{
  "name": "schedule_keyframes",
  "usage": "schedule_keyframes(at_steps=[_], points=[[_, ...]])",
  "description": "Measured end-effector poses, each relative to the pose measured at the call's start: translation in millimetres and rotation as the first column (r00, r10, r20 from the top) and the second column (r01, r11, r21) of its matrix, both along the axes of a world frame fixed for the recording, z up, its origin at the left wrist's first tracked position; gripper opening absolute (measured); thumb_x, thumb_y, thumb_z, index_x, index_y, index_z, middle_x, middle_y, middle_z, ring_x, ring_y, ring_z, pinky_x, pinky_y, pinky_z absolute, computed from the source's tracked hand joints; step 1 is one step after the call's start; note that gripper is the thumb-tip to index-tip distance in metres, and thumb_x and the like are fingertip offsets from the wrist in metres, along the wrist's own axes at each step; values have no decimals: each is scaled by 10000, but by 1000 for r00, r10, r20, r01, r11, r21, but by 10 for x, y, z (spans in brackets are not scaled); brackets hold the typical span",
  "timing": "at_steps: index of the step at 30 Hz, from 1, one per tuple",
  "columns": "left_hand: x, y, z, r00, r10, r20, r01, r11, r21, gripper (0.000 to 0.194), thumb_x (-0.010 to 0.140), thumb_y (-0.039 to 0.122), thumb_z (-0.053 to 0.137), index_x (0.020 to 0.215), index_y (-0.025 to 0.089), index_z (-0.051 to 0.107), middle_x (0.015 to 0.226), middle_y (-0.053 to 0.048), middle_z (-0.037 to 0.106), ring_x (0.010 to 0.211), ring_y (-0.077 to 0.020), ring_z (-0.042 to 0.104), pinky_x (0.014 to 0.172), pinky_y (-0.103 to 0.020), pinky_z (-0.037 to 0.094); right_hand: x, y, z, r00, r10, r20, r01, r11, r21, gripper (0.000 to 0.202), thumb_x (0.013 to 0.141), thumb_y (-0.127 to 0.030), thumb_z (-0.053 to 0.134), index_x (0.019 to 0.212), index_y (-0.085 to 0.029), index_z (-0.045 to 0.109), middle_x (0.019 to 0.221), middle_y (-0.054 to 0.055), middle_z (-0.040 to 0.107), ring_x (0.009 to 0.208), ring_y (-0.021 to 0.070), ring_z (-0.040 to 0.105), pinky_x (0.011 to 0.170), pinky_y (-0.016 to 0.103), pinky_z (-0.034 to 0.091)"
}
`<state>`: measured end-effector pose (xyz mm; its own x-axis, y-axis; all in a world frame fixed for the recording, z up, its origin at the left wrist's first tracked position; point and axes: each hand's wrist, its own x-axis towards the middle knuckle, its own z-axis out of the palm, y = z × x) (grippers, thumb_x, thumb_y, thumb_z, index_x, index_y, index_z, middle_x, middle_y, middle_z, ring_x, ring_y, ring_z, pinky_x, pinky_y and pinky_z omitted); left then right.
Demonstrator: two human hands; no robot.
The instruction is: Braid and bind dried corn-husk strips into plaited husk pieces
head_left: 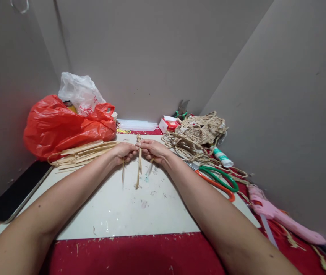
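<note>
Over the white board (122,214), both hands meet around strips of dried straw-like fibre (139,168). My left hand (126,151) is closed in a pinch, with a thin strip hanging below its fingers. My right hand (153,149) pinches from the other side, and another short end sticks out under it. Between the fingertips a knotted or braided top (138,138) points away from me, while longer ends hang down toward the board. Left of my left hand lies a bundle of flat pale strips (85,153).
An orange plastic bag (62,126) and a black phone (16,191) are at left. On the right lie braided cord (200,131), scissors (220,179), a white-green tube (222,157) and a pink glue gun (286,217). Clear sticks (137,125) lie at the back, near grey walls.
</note>
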<state>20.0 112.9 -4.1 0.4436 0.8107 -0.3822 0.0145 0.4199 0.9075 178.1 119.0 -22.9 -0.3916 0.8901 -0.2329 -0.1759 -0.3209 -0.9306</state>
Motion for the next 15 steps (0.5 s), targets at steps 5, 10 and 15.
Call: schedule_keyframes(at_steps=[5, 10, 15], points=[[-17, 35, -28, 994, 76, -78, -68, 992, 105, 135, 685, 138, 605, 608, 139, 494, 450, 61, 410, 319, 0, 202, 338, -168, 83, -14, -6, 37, 1000, 12, -22, -14, 998, -57, 228, 672, -210, 726, 766, -132, 533, 416, -91, 387, 329, -2, 237, 318, 106, 118], [-1, 35, -14, 982, 147, -120, -130, 981, 141, 219, 622, 178, 656, 559, 165, 446, 397, 93, 289, 328, -14, 165, 370, -203, 61, 5, -16, 91, 997, 40, -63, -45, 995, -90, 114, 743, -165, 639, 795, -122, 546, 447, -82, 376, 340, 2, 229, 323, 103, 116], [1, 51, -13, 978, 159, -136, -140, 980, 139, 139, 609, 185, 641, 591, 152, 508, 412, 96, 265, 346, -18, 138, 390, -219, 47, 22, -31, 119, 997, 48, -60, -51, 997, -64, 80, 740, -120, 608, 804, -109, 561, 454, -78, 377, 341, 1, 206, 321, 103, 114]])
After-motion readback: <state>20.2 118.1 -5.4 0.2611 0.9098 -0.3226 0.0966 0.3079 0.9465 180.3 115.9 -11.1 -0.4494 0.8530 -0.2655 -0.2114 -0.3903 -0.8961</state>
